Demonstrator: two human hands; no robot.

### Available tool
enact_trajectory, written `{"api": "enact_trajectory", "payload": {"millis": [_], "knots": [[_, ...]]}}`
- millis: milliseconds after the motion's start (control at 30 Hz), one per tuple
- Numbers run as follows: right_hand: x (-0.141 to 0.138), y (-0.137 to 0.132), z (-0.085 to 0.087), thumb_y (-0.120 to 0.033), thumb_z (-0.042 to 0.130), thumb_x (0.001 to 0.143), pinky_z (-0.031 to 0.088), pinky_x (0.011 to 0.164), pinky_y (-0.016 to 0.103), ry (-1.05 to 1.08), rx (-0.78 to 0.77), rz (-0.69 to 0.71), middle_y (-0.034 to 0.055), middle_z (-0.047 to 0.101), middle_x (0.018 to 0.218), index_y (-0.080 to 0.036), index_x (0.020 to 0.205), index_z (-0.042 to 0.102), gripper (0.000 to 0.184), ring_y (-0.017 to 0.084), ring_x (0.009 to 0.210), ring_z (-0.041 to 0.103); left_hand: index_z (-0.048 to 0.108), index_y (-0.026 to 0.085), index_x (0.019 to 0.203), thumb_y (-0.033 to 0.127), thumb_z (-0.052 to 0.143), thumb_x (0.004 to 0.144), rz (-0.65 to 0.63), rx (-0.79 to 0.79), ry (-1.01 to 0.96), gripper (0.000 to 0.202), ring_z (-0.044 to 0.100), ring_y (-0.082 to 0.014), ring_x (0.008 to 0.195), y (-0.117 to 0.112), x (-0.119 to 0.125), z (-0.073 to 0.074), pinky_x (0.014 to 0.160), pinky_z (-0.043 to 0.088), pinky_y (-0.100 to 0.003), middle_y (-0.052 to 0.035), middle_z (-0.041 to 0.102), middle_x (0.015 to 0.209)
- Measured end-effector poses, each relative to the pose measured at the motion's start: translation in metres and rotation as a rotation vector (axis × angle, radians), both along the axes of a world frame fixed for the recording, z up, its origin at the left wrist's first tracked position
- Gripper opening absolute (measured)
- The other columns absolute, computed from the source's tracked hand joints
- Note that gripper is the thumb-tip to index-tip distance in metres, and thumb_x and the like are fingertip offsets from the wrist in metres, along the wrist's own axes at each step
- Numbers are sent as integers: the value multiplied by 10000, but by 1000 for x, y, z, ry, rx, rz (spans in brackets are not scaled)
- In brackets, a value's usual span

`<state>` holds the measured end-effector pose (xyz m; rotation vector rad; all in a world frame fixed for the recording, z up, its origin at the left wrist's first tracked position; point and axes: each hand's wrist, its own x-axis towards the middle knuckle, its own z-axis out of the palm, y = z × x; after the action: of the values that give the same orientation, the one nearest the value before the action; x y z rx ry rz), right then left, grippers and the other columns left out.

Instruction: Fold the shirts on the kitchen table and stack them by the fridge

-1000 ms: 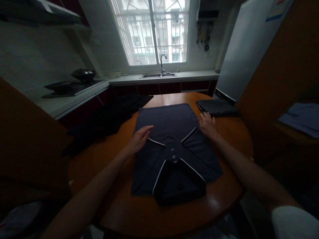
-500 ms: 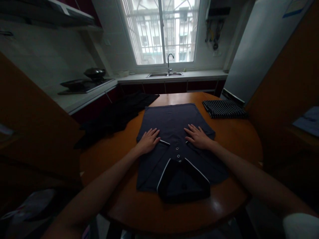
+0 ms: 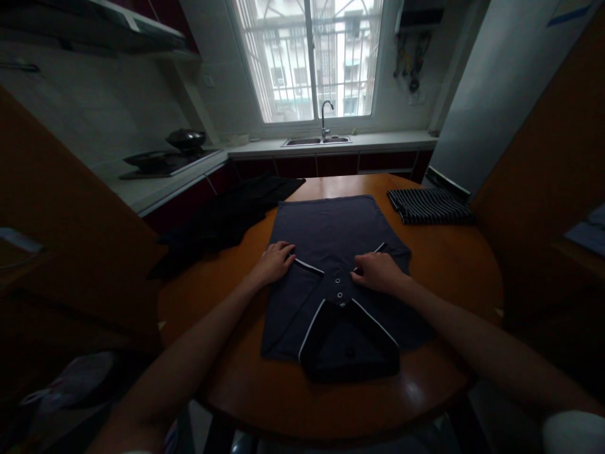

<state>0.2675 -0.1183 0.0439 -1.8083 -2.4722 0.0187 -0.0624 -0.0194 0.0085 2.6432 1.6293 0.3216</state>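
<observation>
Shirt (image 3: 331,224) is lying flat; my left hand (image 3: 274,261) and curled right hand (image 3: 380,272) are touching 2 cuffs (image 3: 308,265); I cannot tell their grip.

Around the polo shirt (image 3: 331,224), passage is obstructed at 10 o'clock by a black garment (image 3: 231,211), at 2 by a folded striped cloth (image 3: 430,207), at 8 and 4 by the left forearm (image 3: 205,334) and right forearm (image 3: 477,337); bare surface (image 3: 456,265) is left at 12, 3 and 6.
</observation>
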Motion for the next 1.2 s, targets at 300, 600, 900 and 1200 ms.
{"api": "enact_trajectory", "payload": {"millis": [300,600,900,1200], "knots": [[-8,-1,-1,-265,500,965,444,704,273,20,94,33,79,750,957,-195,912,664,185,222,858,718,574,214,1408,448,413,1016,14,-27,25,484,496,-296,1313,-4,3,4,1123,408,-444,-118,524,1439],[26,20,-3,-229,437,1011,479,859,300,347,127,15,95,727,1022,-187,999,705,272,215,966,674,587,184,1390,407,431,1019,14,-3,36,459,507,-302,1325,-8,6,7,1132,408,-469,-139,539,1436],[38,36,-26,-89,424,892,431,1115,457,572,284,64,153,616,1327,-154,1384,592,524,266,1257,558,405,227,1533,280,334,1074,-642,-14,-146,468,247,-205,1534,-69,75,31,1246,261,-442,-64,363,1627],[40,38,-41,-387,386,1032,271,1204,553,438,31,67,165,449,1560,-167,1471,514,508,294,1497,321,227,257,1617,445,332,1086,-806,-167,46,573,160,-220,1555,-76,103,13,1268,113,-457,-44,242,1667]]}}
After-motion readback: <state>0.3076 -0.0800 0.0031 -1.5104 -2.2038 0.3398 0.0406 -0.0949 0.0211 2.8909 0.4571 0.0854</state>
